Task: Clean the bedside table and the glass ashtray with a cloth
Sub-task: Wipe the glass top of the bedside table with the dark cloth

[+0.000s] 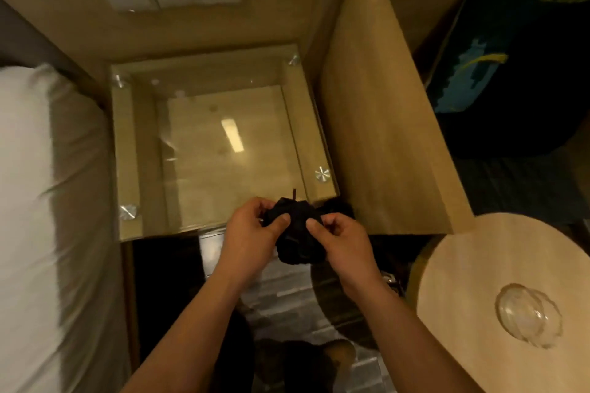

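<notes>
Bunching the black cloth (298, 234) into a pad: left hand (252, 233) and right hand (343, 244) both pinch it over the glass tabletop (204, 150). Ashtray (528, 314) parked aside on round table (472, 252), keeping glass clear.

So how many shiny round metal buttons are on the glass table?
4. One sits at each corner of the glass top: back left, back right, front left and front right. None seems hidden, though the hands and cloth cover part of the front edge.

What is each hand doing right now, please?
Left hand: closed on the cloth.
Right hand: closed on the same cloth.
</notes>
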`<action>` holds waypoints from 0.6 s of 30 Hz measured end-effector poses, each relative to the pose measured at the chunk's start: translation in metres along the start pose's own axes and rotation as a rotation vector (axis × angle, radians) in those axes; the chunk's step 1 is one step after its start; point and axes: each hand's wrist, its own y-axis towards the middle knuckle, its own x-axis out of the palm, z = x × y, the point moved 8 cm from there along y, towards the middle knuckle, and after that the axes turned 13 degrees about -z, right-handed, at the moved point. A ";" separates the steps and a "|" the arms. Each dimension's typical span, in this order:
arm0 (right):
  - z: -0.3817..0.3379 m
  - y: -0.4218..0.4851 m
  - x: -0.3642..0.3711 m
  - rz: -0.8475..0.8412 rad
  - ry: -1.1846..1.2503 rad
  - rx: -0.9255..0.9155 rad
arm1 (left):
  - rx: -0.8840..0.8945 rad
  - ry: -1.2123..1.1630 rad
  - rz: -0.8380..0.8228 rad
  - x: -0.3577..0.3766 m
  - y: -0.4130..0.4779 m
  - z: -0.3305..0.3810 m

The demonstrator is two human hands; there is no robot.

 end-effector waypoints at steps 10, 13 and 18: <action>-0.082 0.119 0.163 -0.161 -0.025 0.019 | 0.000 -0.065 0.184 -0.192 0.056 0.000; -0.106 0.147 0.193 -0.207 -0.039 0.033 | -0.015 -0.124 0.225 -0.229 0.075 0.003; -0.142 0.192 0.228 -0.344 -0.108 0.038 | -0.058 -0.259 0.298 -0.271 0.106 0.006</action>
